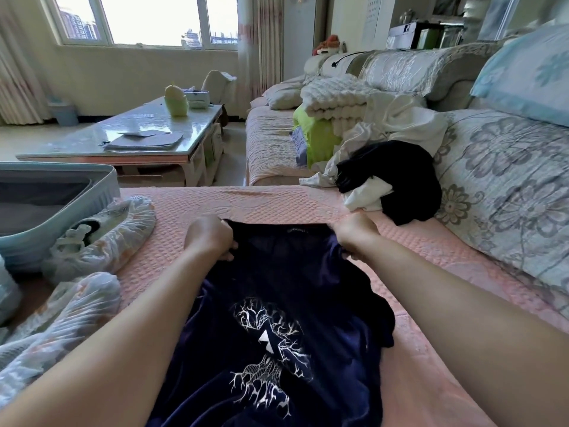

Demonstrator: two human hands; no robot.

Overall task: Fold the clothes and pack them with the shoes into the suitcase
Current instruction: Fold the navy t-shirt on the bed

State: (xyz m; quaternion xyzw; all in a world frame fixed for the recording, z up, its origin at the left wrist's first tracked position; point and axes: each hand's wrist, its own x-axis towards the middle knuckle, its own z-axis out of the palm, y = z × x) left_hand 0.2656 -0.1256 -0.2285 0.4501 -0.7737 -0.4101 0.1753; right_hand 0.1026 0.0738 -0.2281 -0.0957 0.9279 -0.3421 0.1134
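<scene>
We log a bare stretch of pink sofa seat (277,200) between the collar and the far edge. Left hand (209,238) and right hand (357,234) each clench a shoulder of the navy shirt (277,303), held mid-seat with its white branching print up. An open suitcase (58,195) sits at the left edge with bagged shoes (104,241) just beside it. A black-and-white clothes pile (391,180) lies toward the far right corner.

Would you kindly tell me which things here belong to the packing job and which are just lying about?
Job: navy T-shirt, gripped by left hand and right hand; suitcase; bagged shoes; clothes pile.
Lying about: coffee table; papers; blue pillow.
</scene>
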